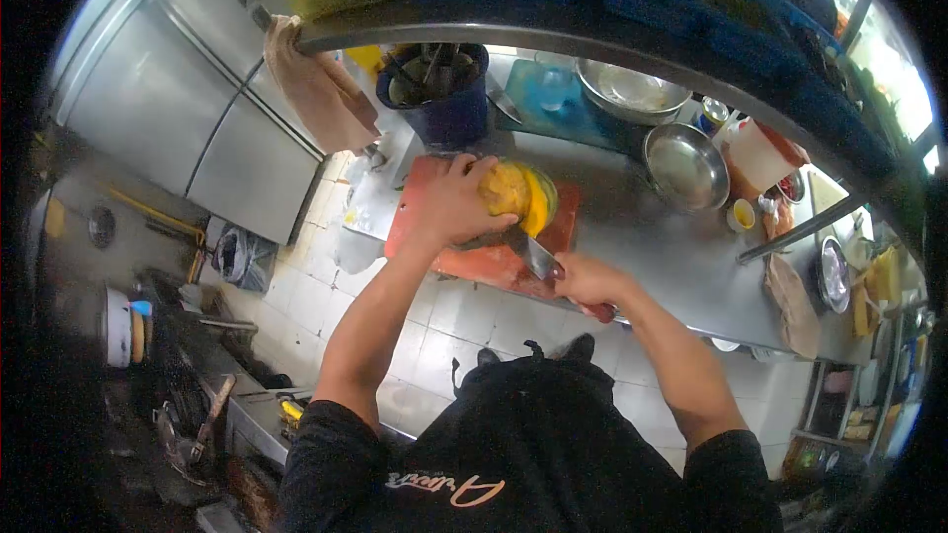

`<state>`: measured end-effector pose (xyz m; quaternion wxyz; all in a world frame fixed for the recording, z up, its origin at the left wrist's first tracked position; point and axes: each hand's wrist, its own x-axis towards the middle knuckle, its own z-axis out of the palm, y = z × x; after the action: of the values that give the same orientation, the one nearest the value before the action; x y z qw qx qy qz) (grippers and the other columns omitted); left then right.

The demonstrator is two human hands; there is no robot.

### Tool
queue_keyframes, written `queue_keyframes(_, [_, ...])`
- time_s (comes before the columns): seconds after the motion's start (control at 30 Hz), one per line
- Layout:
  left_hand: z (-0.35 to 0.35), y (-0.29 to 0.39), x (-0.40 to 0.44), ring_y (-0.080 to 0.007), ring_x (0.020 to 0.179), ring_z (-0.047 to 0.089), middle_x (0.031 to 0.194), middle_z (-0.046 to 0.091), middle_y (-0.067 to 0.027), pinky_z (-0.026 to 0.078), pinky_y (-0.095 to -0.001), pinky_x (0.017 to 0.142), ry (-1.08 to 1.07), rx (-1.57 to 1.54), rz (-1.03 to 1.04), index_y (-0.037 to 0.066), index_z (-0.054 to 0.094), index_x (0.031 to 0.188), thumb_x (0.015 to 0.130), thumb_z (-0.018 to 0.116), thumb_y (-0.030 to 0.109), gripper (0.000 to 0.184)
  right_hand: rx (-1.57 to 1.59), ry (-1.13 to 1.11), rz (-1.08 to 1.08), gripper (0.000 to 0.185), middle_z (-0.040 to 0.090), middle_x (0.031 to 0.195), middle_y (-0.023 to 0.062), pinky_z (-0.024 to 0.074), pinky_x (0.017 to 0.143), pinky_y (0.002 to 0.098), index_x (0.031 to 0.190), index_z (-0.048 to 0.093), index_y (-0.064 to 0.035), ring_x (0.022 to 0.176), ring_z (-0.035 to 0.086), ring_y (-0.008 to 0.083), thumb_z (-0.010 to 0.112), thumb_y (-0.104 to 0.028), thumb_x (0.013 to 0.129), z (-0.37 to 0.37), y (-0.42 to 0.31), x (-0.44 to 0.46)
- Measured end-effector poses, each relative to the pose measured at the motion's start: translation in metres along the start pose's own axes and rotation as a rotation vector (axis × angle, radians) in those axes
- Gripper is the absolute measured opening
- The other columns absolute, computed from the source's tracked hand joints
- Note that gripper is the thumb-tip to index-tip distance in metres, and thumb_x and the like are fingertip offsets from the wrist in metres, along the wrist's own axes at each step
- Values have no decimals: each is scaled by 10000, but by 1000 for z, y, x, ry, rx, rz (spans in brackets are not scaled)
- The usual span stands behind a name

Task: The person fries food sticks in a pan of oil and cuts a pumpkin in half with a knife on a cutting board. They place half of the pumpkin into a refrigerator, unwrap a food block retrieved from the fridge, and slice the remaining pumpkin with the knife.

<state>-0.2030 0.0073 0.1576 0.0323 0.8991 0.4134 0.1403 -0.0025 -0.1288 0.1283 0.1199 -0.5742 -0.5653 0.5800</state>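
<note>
Head view. We find the yellow-fleshed squash (pixel 538 201) on the red cutting board (pixel 419 229), toward the middle of the board, with the left hand (pixel 459 203) spread over its side, thumb and fingers holding it. The right hand (pixel 587 284) is closed around the handle of the knife (pixel 539 260), whose blade tip lies at or just beside the squash's near edge; we cannot tell whether it is in the flesh.

Progress, as we judge it: the squash is open, with bright flesh exposed, while greenish rind remains along its far right edge; no separate finished pieces can be made out, so much of the cutting appears left.

Materials: we note moist-looking, rounded flesh, duller and rougher near the left hand; a flat, wet-stained board; a broad, smooth metal blade; a brushed steel counter (pixel 622 227); and 2 shiny, round metal bowls (pixel 685 168) beyond.
</note>
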Motion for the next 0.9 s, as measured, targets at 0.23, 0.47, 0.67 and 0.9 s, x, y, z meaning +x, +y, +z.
queue_keyframes(0.23, [7, -29, 3, -337, 1044, 539, 1184, 525, -176, 432, -393, 917, -28, -98, -46, 127, 439, 1299, 494, 771, 562, 974, -152, 3, 35, 273, 542, 549, 95, 414, 351, 343, 993, 521, -6, 405, 548, 188, 508, -193, 795, -21, -1, -36])
queue_keyframes(0.47, [27, -88, 13, -278, 1069, 545, 1181, 540, -169, 438, -362, 911, -53, -485, -190, 83, 487, 1247, 507, 808, 487, 903, -14, 33, 146, 245, 491, 570, 57, 402, 362, 297, 955, 483, -1, 389, 504, 149, 533, -201, 822, -4, 14, -32])
queue_keyframes(0.67, [17, -154, -1, -195, 1010, 570, 1127, 579, -103, 462, -329, 865, -166, -1272, -636, 24, 494, 1217, 741, 702, 395, 638, 153, 262, 137, 293, 541, 606, 81, 418, 375, 293, 988, 476, -8, 393, 513, 145, 586, -235, 839, 21, 50, -31])
queue_keyframes(0.9, [69, -175, -97, -233, 1066, 554, 1192, 554, -105, 420, -372, 949, 236, -1816, -899, 36, 423, 1287, 837, 549, 496, 655, -33, 860, 33, 324, 627, 754, 148, 470, 582, 365, 1039, 500, 13, 621, 608, 250, 597, -201, 816, 38, 90, -52])
